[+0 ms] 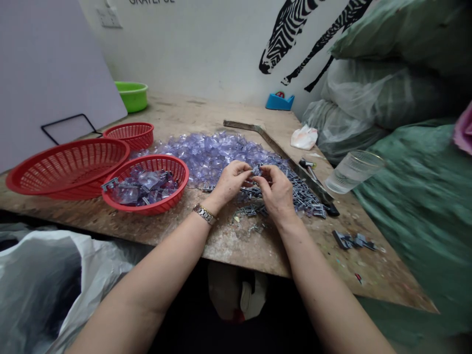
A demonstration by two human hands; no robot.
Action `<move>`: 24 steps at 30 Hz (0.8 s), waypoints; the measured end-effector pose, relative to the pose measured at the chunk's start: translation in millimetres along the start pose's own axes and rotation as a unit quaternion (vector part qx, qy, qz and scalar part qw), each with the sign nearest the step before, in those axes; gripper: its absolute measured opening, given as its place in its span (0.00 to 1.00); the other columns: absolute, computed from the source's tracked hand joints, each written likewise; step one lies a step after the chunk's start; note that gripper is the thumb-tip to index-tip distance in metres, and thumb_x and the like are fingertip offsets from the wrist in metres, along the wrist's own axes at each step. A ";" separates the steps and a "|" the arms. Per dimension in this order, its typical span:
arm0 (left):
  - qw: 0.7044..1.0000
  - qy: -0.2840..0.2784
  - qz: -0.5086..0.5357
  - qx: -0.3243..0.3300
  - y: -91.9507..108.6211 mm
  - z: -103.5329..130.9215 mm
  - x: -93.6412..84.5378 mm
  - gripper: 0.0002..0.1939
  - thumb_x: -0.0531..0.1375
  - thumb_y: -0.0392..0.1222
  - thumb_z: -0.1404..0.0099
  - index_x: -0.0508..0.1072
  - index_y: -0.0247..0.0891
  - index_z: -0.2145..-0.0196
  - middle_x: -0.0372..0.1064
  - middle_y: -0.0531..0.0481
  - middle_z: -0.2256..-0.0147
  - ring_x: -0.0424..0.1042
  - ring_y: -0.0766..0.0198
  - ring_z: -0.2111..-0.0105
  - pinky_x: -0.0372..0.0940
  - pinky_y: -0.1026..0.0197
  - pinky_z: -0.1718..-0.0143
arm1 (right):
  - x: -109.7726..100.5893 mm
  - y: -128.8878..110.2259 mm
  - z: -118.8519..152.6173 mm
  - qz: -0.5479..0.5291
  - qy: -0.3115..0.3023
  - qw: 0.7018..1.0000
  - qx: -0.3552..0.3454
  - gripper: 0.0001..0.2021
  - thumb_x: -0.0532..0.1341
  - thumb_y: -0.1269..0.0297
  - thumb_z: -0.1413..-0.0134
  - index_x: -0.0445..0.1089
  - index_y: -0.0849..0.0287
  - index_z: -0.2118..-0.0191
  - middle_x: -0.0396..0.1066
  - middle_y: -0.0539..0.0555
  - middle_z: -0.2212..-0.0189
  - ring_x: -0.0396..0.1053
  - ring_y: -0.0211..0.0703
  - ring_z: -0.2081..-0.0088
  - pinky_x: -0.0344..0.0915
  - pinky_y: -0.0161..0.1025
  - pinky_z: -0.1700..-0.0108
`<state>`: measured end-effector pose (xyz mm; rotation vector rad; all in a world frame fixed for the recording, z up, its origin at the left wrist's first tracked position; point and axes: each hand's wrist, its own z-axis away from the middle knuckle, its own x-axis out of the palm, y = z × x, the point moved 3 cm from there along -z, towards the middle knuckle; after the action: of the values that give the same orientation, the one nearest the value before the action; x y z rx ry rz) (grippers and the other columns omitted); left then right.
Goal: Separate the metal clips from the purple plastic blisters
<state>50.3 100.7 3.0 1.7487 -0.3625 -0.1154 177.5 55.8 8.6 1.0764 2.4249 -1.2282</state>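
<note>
My left hand (233, 181) and my right hand (276, 192) meet over the front of the table, fingertips pinched around a small grey plastic part (257, 170). Fingers cover much of it, so its full shape is hidden. Behind the hands spreads a heap of clear purplish plastic pieces (206, 152). Dark grey plastic parts (304, 196) lie piled beside and beneath my right hand. Left of my left hand stands a red basket (180, 189) holding clear and grey pieces, one grey part hanging on its rim.
Two more red baskets (70, 164) stand at the left, with a green basin (133, 97) behind. A bent metal strip (275, 145) borders the heap. To the right are a tilted clear cup (352, 172), a blue tape dispenser (280, 102), loose grey parts (356, 241) and stacked sacks (413, 172).
</note>
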 end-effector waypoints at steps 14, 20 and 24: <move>0.998 -0.065 -0.017 -0.017 2.1 1.4 2.2 0.04 0.55 0.34 0.40 0.64 0.34 0.73 0.61 0.58 0.77 0.68 0.73 0.79 0.67 0.70 0.75 | 2.1 1.1 -0.4 -0.028 -0.009 1.000 0.011 0.11 0.60 0.58 0.48 0.71 0.58 0.62 0.73 0.54 0.69 0.68 0.44 0.68 0.64 0.41 0.62; 0.994 -0.108 0.001 -0.022 7.2 2.4 -0.7 0.04 0.56 0.34 0.39 0.64 0.34 0.72 0.64 0.57 0.77 0.69 0.73 0.77 0.68 0.69 0.73 | -0.7 2.4 -3.0 -0.116 -0.049 0.991 0.041 0.09 0.60 0.59 0.50 0.70 0.57 0.64 0.71 0.50 0.72 0.67 0.41 0.70 0.63 0.39 0.65; 0.992 -0.125 0.011 -0.027 9.8 3.4 -0.2 0.05 0.56 0.33 0.38 0.64 0.34 0.72 0.65 0.56 0.77 0.70 0.73 0.77 0.68 0.68 0.73 | -2.8 0.4 -3.1 -0.140 -0.050 0.988 0.049 0.08 0.60 0.60 0.51 0.68 0.57 0.66 0.69 0.48 0.74 0.65 0.39 0.72 0.62 0.38 0.66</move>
<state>47.5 96.0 11.8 1.6793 -0.5547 -0.3275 180.1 56.9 11.6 0.6932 2.5226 -1.4623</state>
